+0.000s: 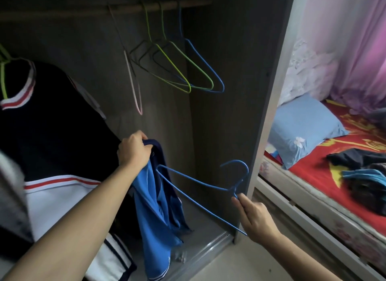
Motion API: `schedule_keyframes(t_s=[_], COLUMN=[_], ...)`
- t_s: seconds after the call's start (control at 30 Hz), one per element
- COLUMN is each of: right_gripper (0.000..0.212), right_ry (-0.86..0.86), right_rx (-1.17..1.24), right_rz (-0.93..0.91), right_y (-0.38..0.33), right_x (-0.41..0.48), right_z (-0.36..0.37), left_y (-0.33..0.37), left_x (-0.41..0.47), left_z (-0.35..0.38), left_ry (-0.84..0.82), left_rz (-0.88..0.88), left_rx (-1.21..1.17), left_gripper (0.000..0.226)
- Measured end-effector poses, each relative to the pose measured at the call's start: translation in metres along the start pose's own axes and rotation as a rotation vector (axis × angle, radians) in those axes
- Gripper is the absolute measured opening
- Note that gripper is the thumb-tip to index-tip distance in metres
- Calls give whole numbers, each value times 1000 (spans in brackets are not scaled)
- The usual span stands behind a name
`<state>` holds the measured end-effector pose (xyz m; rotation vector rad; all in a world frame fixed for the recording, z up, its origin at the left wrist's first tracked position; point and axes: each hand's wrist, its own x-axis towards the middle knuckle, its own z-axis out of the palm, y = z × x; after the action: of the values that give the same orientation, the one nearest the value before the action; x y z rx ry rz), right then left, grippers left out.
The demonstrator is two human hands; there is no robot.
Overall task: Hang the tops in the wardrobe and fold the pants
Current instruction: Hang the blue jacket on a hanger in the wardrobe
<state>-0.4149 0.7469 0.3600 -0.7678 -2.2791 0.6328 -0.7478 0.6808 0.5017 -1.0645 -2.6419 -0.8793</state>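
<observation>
Gripping one blue top (154, 222) by the collar with the left hand (134, 151), low inside the wardrobe (219, 124). Pinching one blue hanger (208, 184) with the right hand (253, 216), one end inside the top. On the rail (125, 8): two green hangers (189, 86), one pink (135, 92).

Red-sheeted bed (309, 173) with blue pillow (302, 132) and crumpled clothes (363, 170); wardrobe rail (125, 8) with wire hangers (212, 86).

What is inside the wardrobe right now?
Empty hangers hang on the rail; a dark jacket hangs at the left. The left hand holds a blue top in the opening. The jacket covers whatever is behind it.
</observation>
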Motion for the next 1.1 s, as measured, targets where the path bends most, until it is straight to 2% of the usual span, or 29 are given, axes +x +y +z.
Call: schedule_keyframes(t_s=[0.23, 0.3, 0.4, 0.5, 0.6, 0.67, 0.77, 0.87, 0.97, 1.03, 1.1], right_gripper=[44, 40, 24, 23, 25, 28, 28, 20, 19, 17, 17], right_ry=[-28, -29, -62, -98, -39, 33, 70, -26, -123, 10, 185], right_rx=[86, 157, 211, 320, 211, 182, 207, 239, 309, 428, 532], right_rz=[48, 92, 76, 138, 133, 179, 240, 268, 332, 411, 472], right_y=[-42, -54, -69, -78, -77, -73, -73, -79, -79, -75, -72], right_x=[30, 39, 45, 52, 60, 62, 70, 78, 81, 86, 95], right_z=[22, 20, 10, 5, 6, 4, 0, 3, 15, 13, 2], left_y=[34, 39, 35, 33, 33, 32, 41, 62, 81, 88, 88], left_x=[-25, -28, -23, -22, -27, -29, -35, -42, -43, -43, -46], left_z=[4, 3, -5, -9, -8, -7, -1, 7, 7, 2, -2], left_ry=[-70, -75, -66, -70, -76, -80, -123, -191, -267, -368, -508], left_rz=[86, 73, 60, 94, 116, 67, 27, 75, 24, -31, 4], left_rx=[-120, -159, -149, -92, -27, -42, -150, -278, -443, -546, -523], left_gripper=[8, 9, 7, 3, 2, 2, 9, 14, 10, 13, 20])
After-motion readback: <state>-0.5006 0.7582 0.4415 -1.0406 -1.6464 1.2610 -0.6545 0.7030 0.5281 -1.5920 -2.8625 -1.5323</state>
